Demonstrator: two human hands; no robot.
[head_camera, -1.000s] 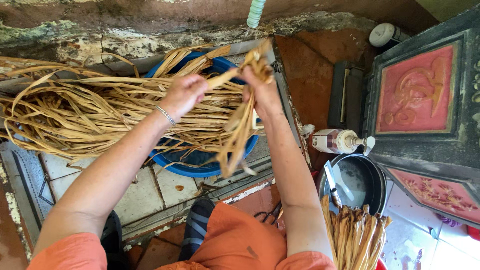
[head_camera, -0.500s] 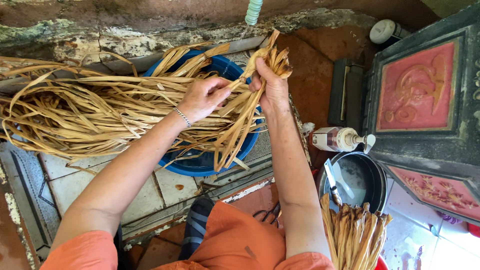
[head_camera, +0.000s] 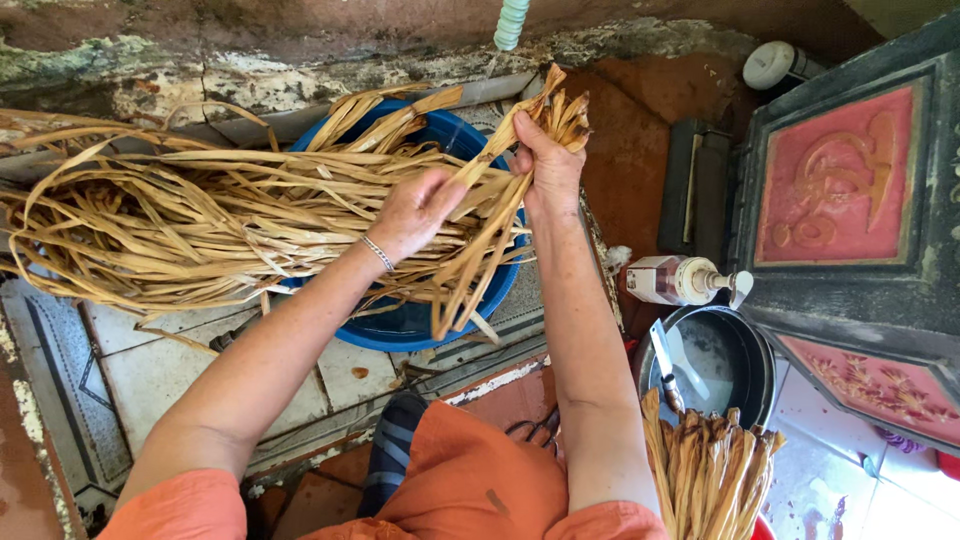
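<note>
A big heap of long dried straw-coloured leaf strips (head_camera: 190, 225) lies across a blue plastic basin (head_camera: 420, 325). My right hand (head_camera: 548, 160) grips the cut ends of a small bundle of strips (head_camera: 545, 115), held up above the basin's right side. My left hand (head_camera: 415, 210), with a thin bracelet on the wrist, pinches one strip that runs up into that bundle. The loose ends of the held strips hang down over the basin's rim.
A dark pot (head_camera: 715, 360) with a knife (head_camera: 665, 365) in it stands at the right, beside a bottle lying on its side (head_camera: 675, 280). A bundle of trimmed strips (head_camera: 705, 470) stands at the lower right. A carved red-and-dark panel (head_camera: 840, 185) fills the right edge.
My right hand has lifted the bundle's ends higher and to the right. My left hand has slid right along the strips, closer to the right hand.
</note>
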